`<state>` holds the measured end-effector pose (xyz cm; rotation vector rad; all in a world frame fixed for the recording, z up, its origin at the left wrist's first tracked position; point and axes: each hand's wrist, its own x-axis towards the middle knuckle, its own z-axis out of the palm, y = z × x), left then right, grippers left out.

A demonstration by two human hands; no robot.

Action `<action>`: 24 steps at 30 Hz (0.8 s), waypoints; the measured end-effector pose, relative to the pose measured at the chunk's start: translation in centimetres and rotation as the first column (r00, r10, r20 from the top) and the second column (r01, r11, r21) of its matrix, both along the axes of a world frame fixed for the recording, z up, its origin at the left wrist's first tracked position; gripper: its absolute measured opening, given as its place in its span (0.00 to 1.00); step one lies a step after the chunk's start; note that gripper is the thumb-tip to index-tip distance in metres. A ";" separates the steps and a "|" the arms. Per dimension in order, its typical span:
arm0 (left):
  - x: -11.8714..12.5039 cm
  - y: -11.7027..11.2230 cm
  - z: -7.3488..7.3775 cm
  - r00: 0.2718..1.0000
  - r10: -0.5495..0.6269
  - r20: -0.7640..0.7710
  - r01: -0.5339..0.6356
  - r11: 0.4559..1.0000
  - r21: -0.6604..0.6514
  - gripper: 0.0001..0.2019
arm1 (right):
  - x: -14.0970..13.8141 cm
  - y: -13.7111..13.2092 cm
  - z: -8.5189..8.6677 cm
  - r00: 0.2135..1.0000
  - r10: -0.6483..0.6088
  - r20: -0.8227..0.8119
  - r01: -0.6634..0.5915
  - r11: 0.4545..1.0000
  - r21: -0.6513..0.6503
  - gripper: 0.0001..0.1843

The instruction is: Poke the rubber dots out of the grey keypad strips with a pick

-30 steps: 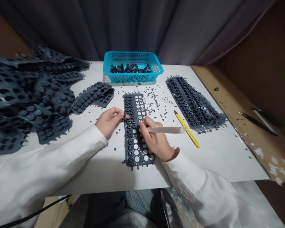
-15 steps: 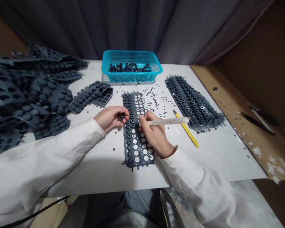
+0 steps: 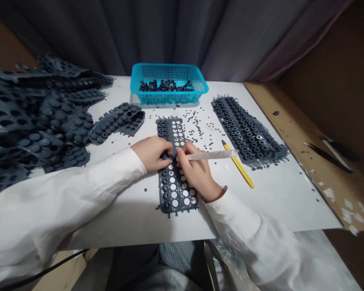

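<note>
A dark grey perforated rubber sheet (image 3: 177, 190) lies lengthwise in front of me, with raised ring-shaped parts in some places and round holes showing the white table in others. My left hand (image 3: 153, 153) is closed over its left middle, thumb and forefinger pinched around a small dark rubber part, mostly hidden by the fingers. Close beside them, my right hand (image 3: 198, 171) grips a pen-like tool wrapped in white (image 3: 214, 155). The tool's tip is down at the sheet near my left fingertips, hidden behind my right fingers.
A blue basket (image 3: 170, 98) with small black parts stands at the back. Another studded sheet (image 3: 245, 131) and a yellow cutter (image 3: 239, 167) lie right. Heaped rubber sheets (image 3: 57, 117) fill the left. Tiny dark discs (image 3: 197, 127) are scattered; black tweezers (image 3: 330, 157) lie far right.
My left hand has moved right from the sheet's left edge onto it and turned palm down, its fingertips now beside the right hand's. The right hand has barely moved.
</note>
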<state>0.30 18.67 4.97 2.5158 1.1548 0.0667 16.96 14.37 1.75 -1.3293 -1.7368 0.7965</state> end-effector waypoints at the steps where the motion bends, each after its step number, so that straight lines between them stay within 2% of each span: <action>1: 0.3 0.0 0.2 0.998 -0.009 -0.060 0.011 1.000 0.029 0.08 | 0.0 0.0 0.0 1.000 0.002 -0.001 -0.002 1.000 0.004 0.15; 6: 1.5 -0.1 1.3 0.963 -0.047 -0.265 0.076 0.992 0.098 0.08 | 0.0 0.0 -0.2 0.999 0.000 0.036 0.000 1.000 0.019 0.16; 12: 1.6 -0.1 1.3 0.967 -0.045 -0.250 0.059 0.997 0.050 0.07 | 0.1 -0.1 -0.2 0.997 0.003 0.082 -0.006 1.000 0.025 0.15; 17: 1.4 0.4 0.3 0.993 -0.030 -0.110 0.029 1.000 -0.011 0.03 | 0.0 -0.1 -0.1 0.997 0.005 0.078 -0.008 0.999 0.031 0.15; 21: 0.5 0.7 -0.6 0.989 -0.026 0.147 0.043 0.993 -0.112 0.04 | 0.1 -0.2 -0.1 0.997 0.010 0.077 -0.012 1.000 0.014 0.15; 24: -0.5 0.2 -1.2 0.937 0.107 0.334 -0.055 0.985 -0.162 0.04 | 0.2 -0.2 -0.1 0.995 0.020 0.094 -0.020 1.000 -0.003 0.15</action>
